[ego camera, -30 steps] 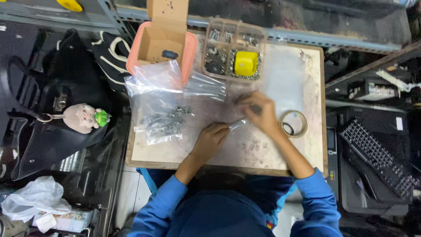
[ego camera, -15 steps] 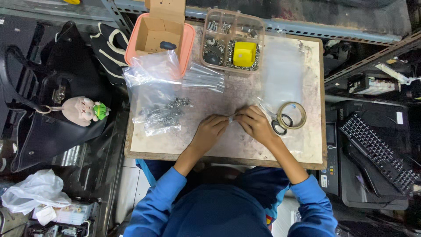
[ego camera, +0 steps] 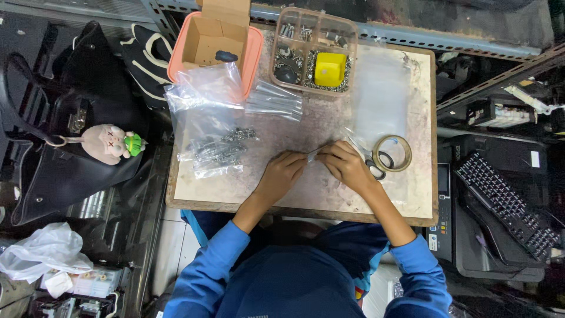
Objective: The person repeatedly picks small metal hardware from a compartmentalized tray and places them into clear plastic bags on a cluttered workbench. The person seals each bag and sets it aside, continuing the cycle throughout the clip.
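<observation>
My left hand point(ego camera: 284, 174) and my right hand point(ego camera: 346, 165) meet over the middle of a worn wooden table point(ego camera: 306, 194). Together they pinch a small clear plastic bag point(ego camera: 312, 154) between their fingertips. Left of my hands lie clear bags filled with small metal screws point(ego camera: 216, 154). A roll of tape point(ego camera: 392, 153) and black-handled scissors point(ego camera: 376, 166) lie just right of my right hand.
At the table's far edge stand an open cardboard box point(ego camera: 213, 42) in a pink tray and a clear compartment box point(ego camera: 313, 53) holding metal parts and a yellow cup. A black bag with a plush charm point(ego camera: 109, 143) sits left; a keyboard point(ego camera: 506, 203) lies right.
My right hand came back from the tape roll toward the table's middle. Both hands now meet on the small clear bag.
</observation>
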